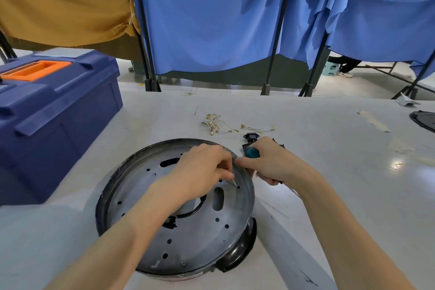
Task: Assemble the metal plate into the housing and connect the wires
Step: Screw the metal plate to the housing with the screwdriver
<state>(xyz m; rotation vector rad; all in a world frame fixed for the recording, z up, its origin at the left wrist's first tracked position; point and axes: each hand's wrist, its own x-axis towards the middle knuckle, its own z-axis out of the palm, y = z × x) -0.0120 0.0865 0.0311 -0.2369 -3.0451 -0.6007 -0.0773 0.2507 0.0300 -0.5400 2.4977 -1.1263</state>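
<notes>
- Blue curtains (211,19) hang behind a white table (329,172), with a blue toolbox (58,125) on its left, well apart from the work
- housing (240,249) sits on the table close to the person, the metal plate (188,238) lying inside it; pressing on one side could tilt the plate and put its holes out of line
- left hand (202,169) pinches what looks like a thin screw (234,182) at a hole by the plate's right rim; right hand (275,162), just beside it, is wrapped round a teal-handled screwdriver (252,152) whose tip is hidden
- wires (214,122) lie loose beyond the housing, not yet connected; a reaching arm could tangle or scatter them
- if the pinch loosens, the screw could drop through a slot
</notes>
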